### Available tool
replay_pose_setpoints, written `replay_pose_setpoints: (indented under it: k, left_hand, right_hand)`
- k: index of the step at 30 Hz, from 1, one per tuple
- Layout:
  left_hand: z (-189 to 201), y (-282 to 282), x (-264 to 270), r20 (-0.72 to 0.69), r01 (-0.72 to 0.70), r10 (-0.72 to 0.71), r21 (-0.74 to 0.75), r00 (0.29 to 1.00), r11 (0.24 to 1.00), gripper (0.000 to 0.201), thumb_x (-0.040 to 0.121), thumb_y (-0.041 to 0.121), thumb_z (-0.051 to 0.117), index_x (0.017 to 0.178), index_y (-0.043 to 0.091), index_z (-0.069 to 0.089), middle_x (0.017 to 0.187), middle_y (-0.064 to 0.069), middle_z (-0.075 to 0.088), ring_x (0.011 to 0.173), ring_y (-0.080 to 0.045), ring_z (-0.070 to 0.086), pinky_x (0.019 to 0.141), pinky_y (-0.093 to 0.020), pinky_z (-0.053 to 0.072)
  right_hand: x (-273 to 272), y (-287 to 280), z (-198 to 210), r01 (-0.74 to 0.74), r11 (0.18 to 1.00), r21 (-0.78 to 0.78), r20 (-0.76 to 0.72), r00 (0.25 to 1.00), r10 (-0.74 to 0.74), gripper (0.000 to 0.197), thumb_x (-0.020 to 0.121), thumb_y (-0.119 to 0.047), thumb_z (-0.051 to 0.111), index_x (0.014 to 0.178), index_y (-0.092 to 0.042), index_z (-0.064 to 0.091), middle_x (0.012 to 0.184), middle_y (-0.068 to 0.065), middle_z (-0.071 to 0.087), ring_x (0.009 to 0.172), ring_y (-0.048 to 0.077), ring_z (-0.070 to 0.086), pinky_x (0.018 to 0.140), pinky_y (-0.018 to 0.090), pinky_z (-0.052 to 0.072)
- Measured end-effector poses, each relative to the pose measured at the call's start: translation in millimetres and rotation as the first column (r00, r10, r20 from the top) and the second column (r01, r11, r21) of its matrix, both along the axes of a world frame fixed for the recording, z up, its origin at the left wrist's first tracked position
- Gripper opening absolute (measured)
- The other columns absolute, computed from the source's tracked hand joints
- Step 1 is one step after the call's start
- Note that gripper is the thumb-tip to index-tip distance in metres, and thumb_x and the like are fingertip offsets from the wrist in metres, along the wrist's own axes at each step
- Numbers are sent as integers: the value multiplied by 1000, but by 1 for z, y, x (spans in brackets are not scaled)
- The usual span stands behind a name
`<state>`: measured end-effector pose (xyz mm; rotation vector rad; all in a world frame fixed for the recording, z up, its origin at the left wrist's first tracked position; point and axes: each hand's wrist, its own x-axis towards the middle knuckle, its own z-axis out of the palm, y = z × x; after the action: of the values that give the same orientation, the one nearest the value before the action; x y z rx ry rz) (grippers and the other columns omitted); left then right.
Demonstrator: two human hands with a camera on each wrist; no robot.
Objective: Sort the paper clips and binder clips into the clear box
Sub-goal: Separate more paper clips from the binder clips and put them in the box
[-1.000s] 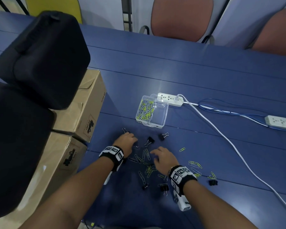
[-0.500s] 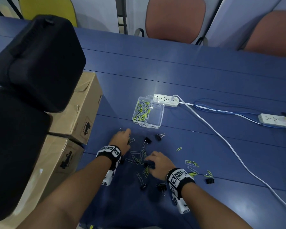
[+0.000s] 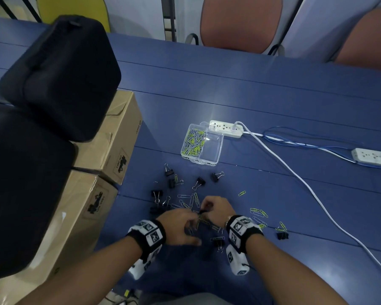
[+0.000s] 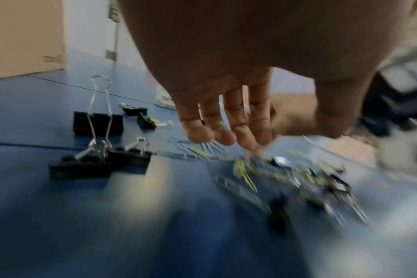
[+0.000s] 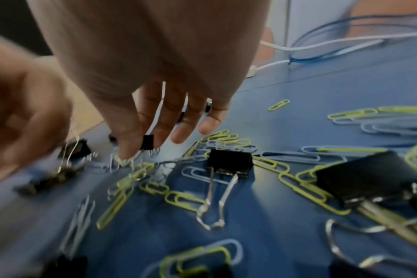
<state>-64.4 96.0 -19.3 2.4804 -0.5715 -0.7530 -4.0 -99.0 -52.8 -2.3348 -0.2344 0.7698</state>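
Note:
The clear box (image 3: 218, 151) stands on the blue table, its left compartment full of green and pale paper clips (image 3: 193, 139), its right one bare. Loose paper clips (image 3: 259, 213) and black binder clips (image 3: 199, 182) lie scattered in front of it. My right hand (image 3: 204, 211) (image 5: 141, 144) pinches a small black binder clip (image 5: 147, 142) between thumb and forefinger just above the pile, with tangled paper clips hanging under it. My left hand (image 3: 191, 223) (image 4: 226, 135) hovers beside it, fingers fairly straight, tips at the tangled clips; motion blur hides any contact.
Two cardboard boxes (image 3: 117, 137) with black bags (image 3: 59, 73) on top line the left side. A white power strip (image 3: 226, 128) lies behind the clear box, its cable (image 3: 295, 172) running right and forward. A second strip (image 3: 372, 159) sits far right. Chairs stand beyond the table.
My left hand has come back from the binder clips at the far left to the middle of the pile. My right hand has lifted a binder clip off the pile.

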Motion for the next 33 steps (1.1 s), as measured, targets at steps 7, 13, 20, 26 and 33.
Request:
replay_pose_setpoints:
  k: [7, 13, 20, 26, 33]
  left_hand:
    - [-17, -2, -25, -66, -16, 18, 33, 998, 999, 20, 77, 30, 57, 90, 19, 68, 90, -1, 70, 83, -23, 64, 75, -35, 53]
    - [-9, 7, -29, 60, -107, 109, -47, 992, 993, 27, 73, 42, 59, 93, 28, 47, 92, 8, 58, 84, -17, 53, 71, -30, 46]
    - [-16, -14, -32, 21, -22, 24, -70, 1000, 997, 23, 84, 35, 62, 103, 21, 64, 102, 0, 64, 93, -21, 59, 80, -33, 50]
    - [-26, 11, -25, -42, -185, 183, -51, 982, 981, 16, 76, 30, 54, 84, 23, 67, 77, 6, 70, 73, -12, 63, 70, -27, 52]
    - [-31, 34, -16, 121, -177, 171, 41, 978, 983, 14, 73, 22, 58, 85, 21, 65, 90, 5, 59, 90, -16, 50, 77, -28, 46]
  right_hand:
    - [27, -15, 4, 403, 911, 83, -39, 915, -401, 15, 70, -12, 81, 78, -17, 70, 73, -1, 69, 71, 14, 63, 64, 21, 47]
    - [41, -20, -2, 499, 865, -60, 28, 867, -498, 11, 74, -16, 76, 83, -17, 70, 83, 3, 71, 83, 21, 66, 78, 30, 54]
    - [45, -28, -9, 498, 859, -115, 38, 867, -498, 24, 78, -30, 76, 98, -20, 66, 91, 2, 68, 90, 23, 63, 82, 32, 53]
    - [17, -42, 13, 127, 992, 5, 154, 980, -126, 8, 83, -31, 67, 90, -26, 66, 78, -5, 66, 73, 14, 61, 73, 29, 52]
    - [-44, -74, 10, -356, 866, -350, 299, 834, 463, 56, 79, -70, 48, 122, -35, 56, 123, -9, 51, 115, 15, 44, 94, 35, 41]
